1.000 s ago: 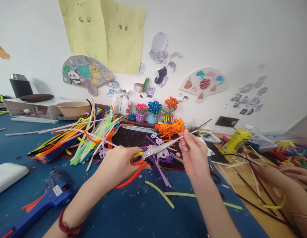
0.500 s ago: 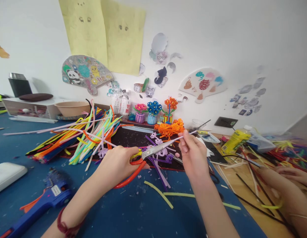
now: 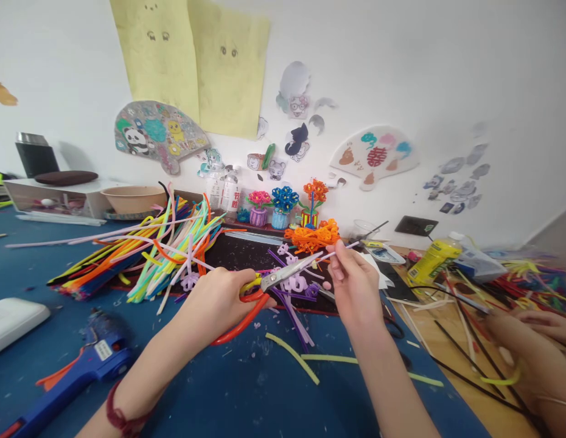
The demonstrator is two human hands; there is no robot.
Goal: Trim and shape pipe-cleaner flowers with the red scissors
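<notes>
My left hand (image 3: 221,298) grips the scissors (image 3: 278,277) by their orange-and-yellow handles, with the blades pointing right and upward. In my right hand (image 3: 356,283) a thin lilac pipe cleaner (image 3: 350,246) is pinched between thumb and fingers. The blade tips are close to the pipe cleaner's left end; whether they touch it I cannot tell. Under the blades lie lilac looped pipe-cleaner pieces (image 3: 296,282) and loose purple strips (image 3: 297,322). Behind them is a heap of orange looped pieces (image 3: 313,237).
A bundle of coloured pipe cleaners (image 3: 173,255) lies at left, with a blue glue gun (image 3: 100,359) nearer me. Yellow-green strips (image 3: 294,359) rest in front. Small potted flowers (image 3: 283,210) stand by the wall. At right are a yellow bottle (image 3: 433,258) and another person's hands (image 3: 515,334).
The scissor blades have opened slightly and sit a little farther from my right fingers. My right hand has barely shifted. The other person's hand at right has moved slightly.
</notes>
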